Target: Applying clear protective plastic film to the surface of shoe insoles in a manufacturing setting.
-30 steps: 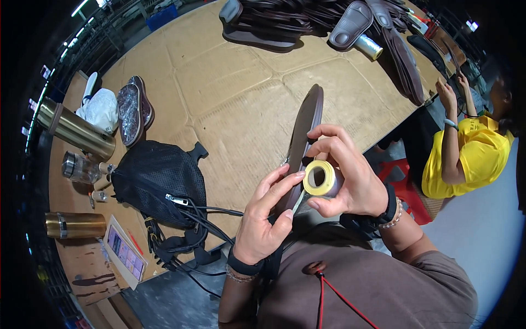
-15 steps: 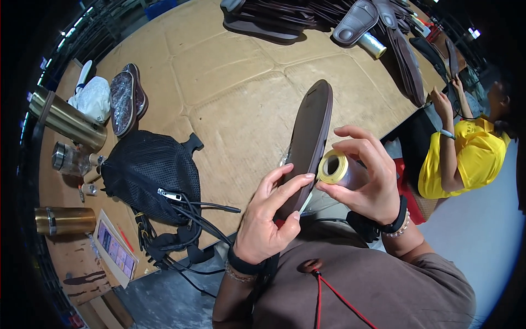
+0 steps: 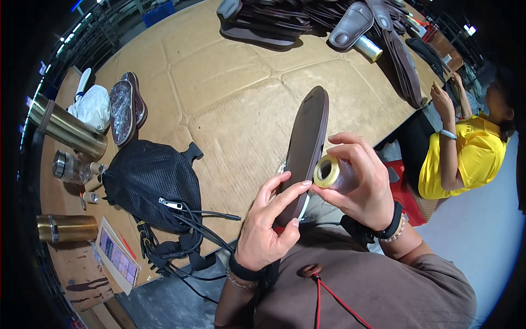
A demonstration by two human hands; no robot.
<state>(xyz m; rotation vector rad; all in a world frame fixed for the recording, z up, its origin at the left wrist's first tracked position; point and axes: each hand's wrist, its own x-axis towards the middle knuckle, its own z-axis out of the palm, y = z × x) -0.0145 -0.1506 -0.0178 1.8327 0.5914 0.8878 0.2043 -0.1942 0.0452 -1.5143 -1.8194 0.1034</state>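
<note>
My left hand (image 3: 268, 225) grips the near end of a long dark brown shoe sole (image 3: 307, 142), held edge-up over the cardboard-covered table (image 3: 230, 104). My right hand (image 3: 359, 183) holds a small roll of yellow tape (image 3: 327, 171) right beside the sole's near edge, thumb and fingers curled around it. The tape's open core faces left toward the sole. Both hands are close together in front of my chest.
A black mesh bag (image 3: 148, 183) with cables lies at the left. Metal flasks (image 3: 66, 129), a jar (image 3: 68, 167) and a wrapped sole (image 3: 123, 107) sit beyond it. A pile of dark soles (image 3: 307, 19) fills the far side. A person in yellow (image 3: 471, 153) sits at the right.
The sole has tilted more upright and away from me. My right hand turned the tape roll from facing me to sideways against the sole's edge.
</note>
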